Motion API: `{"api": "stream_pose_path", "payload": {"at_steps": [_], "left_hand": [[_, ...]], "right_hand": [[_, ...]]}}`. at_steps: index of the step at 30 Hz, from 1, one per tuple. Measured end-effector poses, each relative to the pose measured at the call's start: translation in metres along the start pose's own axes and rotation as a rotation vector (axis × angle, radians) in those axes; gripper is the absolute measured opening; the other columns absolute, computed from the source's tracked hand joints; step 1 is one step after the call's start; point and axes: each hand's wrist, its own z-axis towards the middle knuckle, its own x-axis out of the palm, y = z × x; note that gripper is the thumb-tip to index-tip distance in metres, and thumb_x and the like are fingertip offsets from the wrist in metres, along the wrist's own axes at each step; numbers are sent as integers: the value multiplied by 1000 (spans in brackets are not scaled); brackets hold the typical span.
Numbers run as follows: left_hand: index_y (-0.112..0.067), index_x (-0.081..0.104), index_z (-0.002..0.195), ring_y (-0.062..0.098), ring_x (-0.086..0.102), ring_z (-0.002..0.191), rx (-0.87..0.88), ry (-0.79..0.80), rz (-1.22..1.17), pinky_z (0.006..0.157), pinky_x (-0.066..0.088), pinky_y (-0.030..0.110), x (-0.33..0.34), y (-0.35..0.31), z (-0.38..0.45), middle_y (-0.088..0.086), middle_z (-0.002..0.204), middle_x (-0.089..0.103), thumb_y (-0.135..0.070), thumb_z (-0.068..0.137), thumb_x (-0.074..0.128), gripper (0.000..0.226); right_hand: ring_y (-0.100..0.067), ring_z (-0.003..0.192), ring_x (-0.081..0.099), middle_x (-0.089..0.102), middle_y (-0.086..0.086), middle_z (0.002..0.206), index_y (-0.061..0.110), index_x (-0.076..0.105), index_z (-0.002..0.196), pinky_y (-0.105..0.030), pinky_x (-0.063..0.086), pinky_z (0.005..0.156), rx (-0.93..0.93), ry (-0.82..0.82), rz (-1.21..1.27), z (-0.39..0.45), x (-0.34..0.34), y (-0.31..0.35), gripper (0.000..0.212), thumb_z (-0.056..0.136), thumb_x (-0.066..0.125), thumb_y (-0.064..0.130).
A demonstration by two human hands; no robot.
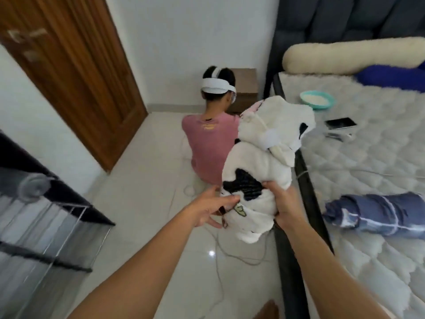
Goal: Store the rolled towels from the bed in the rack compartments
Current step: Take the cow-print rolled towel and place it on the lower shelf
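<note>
Fluffy white fabric with black patches fills my grip: the rolled towel (264, 171) hangs in mid-air at the centre of the frame, over the floor beside the bed edge. My right hand (284, 208) is clamped around its lower end, thumb on top and fingers wrapped under. My left hand (207, 209) reaches in from the lower left, fingers spread and loosely curved, fingertips touching the towel's near side but not closed around it.

Just behind the towel, a person in a pink shirt (209, 143) sits on the tiled floor (147, 185) with their back to me, partly hidden by the roll. A thin cable (220, 249) trails across the tiles below my hands. At the right, the bed (368, 162) carries a second rolled towel, blue-grey (377, 215), lying on the quilt near the frame's right edge, along with a teal bowl (317, 100), a phone (340, 123) and a cream bolster (351, 54) further up. The rack (46, 215), wire-framed with dark panels, sits at the lower left, blurred. A wooden door (76, 65) occupies the upper left. Both forearms stretch forward from the bottom edge.
</note>
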Motion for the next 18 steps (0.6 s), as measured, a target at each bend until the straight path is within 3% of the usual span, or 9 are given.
{"api": "stream_pose_path", "payload": {"at_steps": [2, 8, 15, 18], "left_hand": [[-31, 40, 134, 31, 58, 114, 9, -57, -85, 84, 55, 54, -45, 21, -29, 3, 131, 58, -35, 77, 77, 68], [-30, 46, 131, 34, 61, 109, -10, -196, -254, 86, 55, 56, -157, 85, -97, 8, 130, 58, -39, 77, 76, 63], [-27, 47, 132, 35, 62, 108, -85, -376, -416, 84, 56, 53, -257, 143, -138, 5, 126, 57, -42, 81, 71, 59], [-22, 50, 130, 35, 59, 115, -136, -437, -482, 88, 54, 56, -301, 160, -137, 6, 127, 57, -39, 82, 71, 55]], "right_hand": [[-25, 103, 69, 71, -6, 115, 20, 60, 124, -42, 57, 83, 48, 113, -34, -12, 53, -13, 66, 61, 78, 20], [-27, 101, 68, 73, -4, 110, 24, 64, 116, -49, 55, 91, 158, 370, -224, -40, 193, -49, 59, 60, 83, 22], [-21, 90, 68, 72, -4, 105, 18, 64, 115, -31, 55, 69, 222, 745, -493, -51, 349, -85, 45, 72, 76, 17], [-20, 93, 66, 69, -4, 108, 17, 61, 118, -35, 56, 76, 179, 908, -633, -43, 414, -110, 50, 70, 78, 22]]}}
